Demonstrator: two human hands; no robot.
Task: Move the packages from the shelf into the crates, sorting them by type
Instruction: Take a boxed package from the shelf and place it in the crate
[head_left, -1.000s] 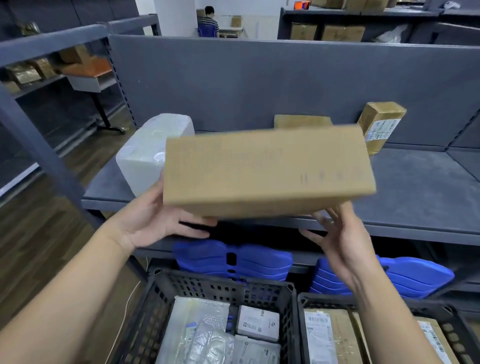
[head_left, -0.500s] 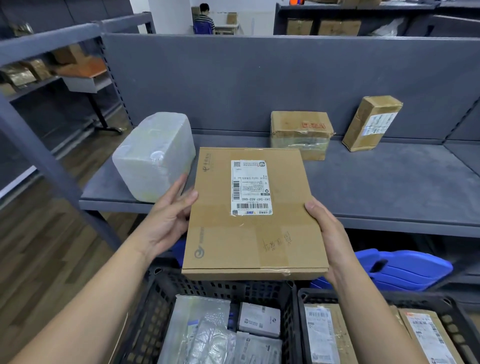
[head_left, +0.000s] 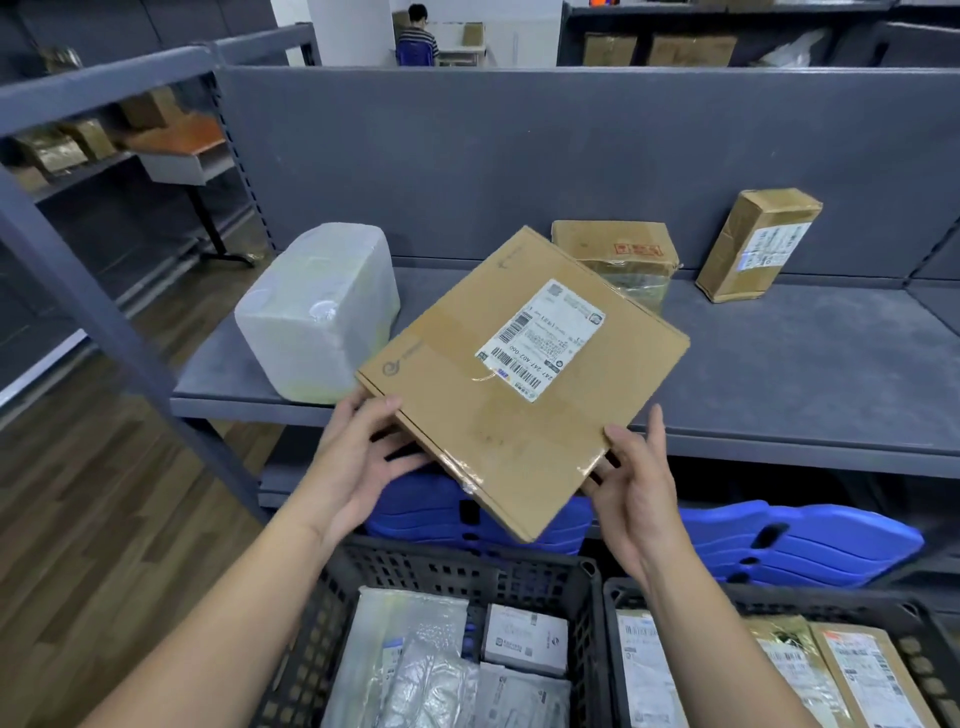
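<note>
Both hands carry the box (head_left: 519, 374) in the air, angled with its label up, probably so the type can be checked. The left hand (head_left: 363, 457) grips the near-left edge with the thumb on top. The right hand (head_left: 639, 488) pinches the near-right corner. The left crate (head_left: 452, 564), under the left hand, holds plastic bags (head_left: 415, 665) and white packets. The right crate (head_left: 727, 592), under the right hand, holds brown parcels (head_left: 857, 675), so the box likely belongs there. Beyond the hands, a foam block (head_left: 317, 317) sits on the shelf (head_left: 805, 374).

**Both hands out in front, gripping**

Your left hand (head_left: 358, 462) grips the box (head_left: 519, 374) at its left edge, thumb on top and fingers curled beneath. Your right hand (head_left: 636, 493) pinches its right edge. Both bare forearms reach forward.
</note>
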